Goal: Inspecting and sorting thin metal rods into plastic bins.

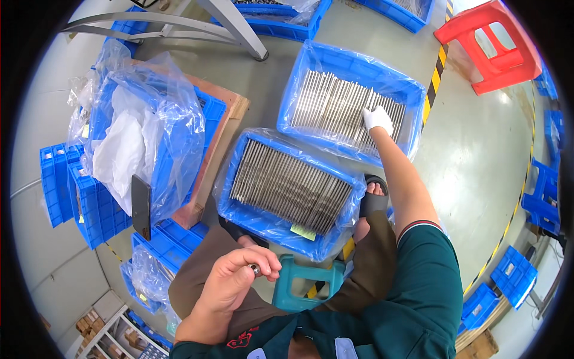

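Observation:
My left hand [230, 276], bare, is raised over my lap, its thumb and fingers pinching a shiny round metal piece [256, 270]. Only one end of that piece shows, so its length is hidden. Farther off, my right hand [378, 120] wears a white glove and reaches down into the far blue bin [297, 58]. Its curled fingers are closed at the slim silvery metal rods [326, 99] standing in rows there; the fingertips are partly hidden. Nearer to me, a second plastic-lined blue bin [222, 200] holds darker metal rods [287, 185] and a yellow-green slip [303, 232].
A teal stool [286, 286] stands between my legs. At left, a plastic-lined blue crate [173, 149] sits on a wooden pallet [209, 155], with a dark phone-like slab [141, 206] near its edge. A red stool [487, 51] is at far right, beyond yellow-black floor tape [439, 66].

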{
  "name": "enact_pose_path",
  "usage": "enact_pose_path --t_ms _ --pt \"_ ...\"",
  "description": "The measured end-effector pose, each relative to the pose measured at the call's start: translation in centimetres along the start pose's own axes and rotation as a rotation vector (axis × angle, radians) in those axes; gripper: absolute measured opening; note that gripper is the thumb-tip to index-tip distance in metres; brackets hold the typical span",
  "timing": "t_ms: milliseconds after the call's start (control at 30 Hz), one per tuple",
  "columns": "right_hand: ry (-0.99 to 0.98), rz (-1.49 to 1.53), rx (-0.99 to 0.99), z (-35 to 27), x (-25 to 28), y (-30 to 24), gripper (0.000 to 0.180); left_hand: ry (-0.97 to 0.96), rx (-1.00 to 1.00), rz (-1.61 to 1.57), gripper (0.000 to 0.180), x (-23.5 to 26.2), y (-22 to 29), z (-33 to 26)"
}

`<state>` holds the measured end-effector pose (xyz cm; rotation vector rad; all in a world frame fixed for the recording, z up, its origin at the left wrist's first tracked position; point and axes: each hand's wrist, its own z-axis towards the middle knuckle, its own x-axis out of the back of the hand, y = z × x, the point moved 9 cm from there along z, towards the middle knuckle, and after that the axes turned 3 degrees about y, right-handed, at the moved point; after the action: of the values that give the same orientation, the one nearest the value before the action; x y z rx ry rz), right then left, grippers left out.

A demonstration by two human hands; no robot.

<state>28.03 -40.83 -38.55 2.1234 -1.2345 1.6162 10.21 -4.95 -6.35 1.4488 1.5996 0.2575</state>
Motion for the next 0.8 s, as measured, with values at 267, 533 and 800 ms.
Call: enact_pose_path --t_ms 267,533,800 --pt "-0.029 -0.060 -0.094 -1.8 -0.3 -0.5 0.029 -0.005 0.004 -0.005 0.029 0.0 0.0 0.0" --pt "-0.060 -0.193 -0.034 -0.9 -1.6 1.1 0.029 0.000 -0.005 -0.004 0.029 -0.1 0.3 -0.2" --pt "-0.158 -0.435 0.331 -0.1 -0.6 -3.3 0.034 -0.003 -0.112 0.101 0.030 0.4 1.0 -2.0"
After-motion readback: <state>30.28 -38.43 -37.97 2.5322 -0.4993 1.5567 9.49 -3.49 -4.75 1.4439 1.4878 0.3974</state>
